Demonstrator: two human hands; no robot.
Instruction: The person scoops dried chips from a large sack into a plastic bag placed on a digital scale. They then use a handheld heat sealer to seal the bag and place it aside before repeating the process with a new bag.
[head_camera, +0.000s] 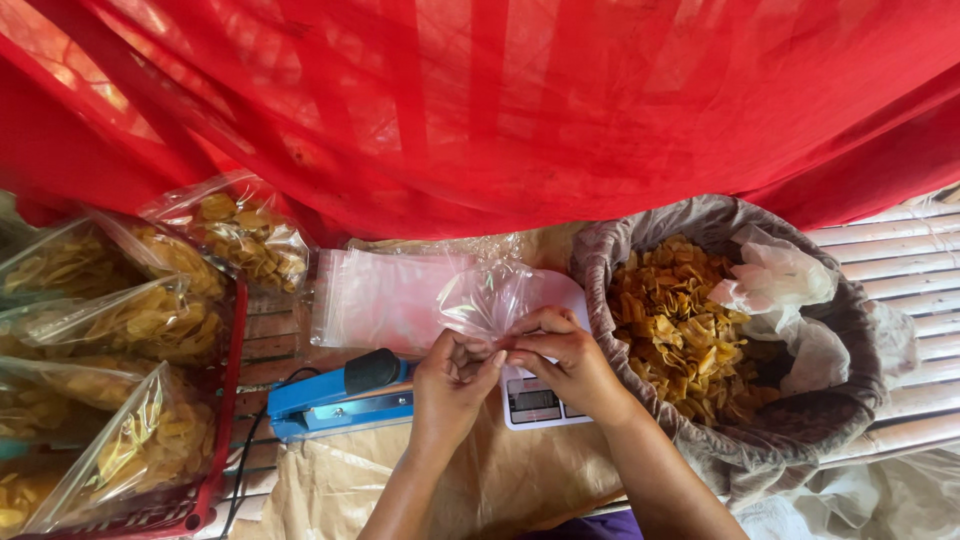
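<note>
The two forearms rise from the bottom edge, and the left hand (452, 372) and right hand (565, 358) meet over the brown paper (500, 480) spread on the counter. Both sets of fingers are closed, pinching the lower edge of an empty clear plastic bag (490, 298) that stands up just beyond them. Directly under the right hand sits a white digital scale (535, 400). Just left of the left fingers lies a blue heat sealer (335, 395). Beyond the fingers a stack of flat clear bags (375, 298) rests. Right of the right fingers a cloth-lined basket (730, 440) holds yellow chips (675, 335). Well to the left, filled chip bags (130, 320) lie in a red tray (215, 480).
</note>
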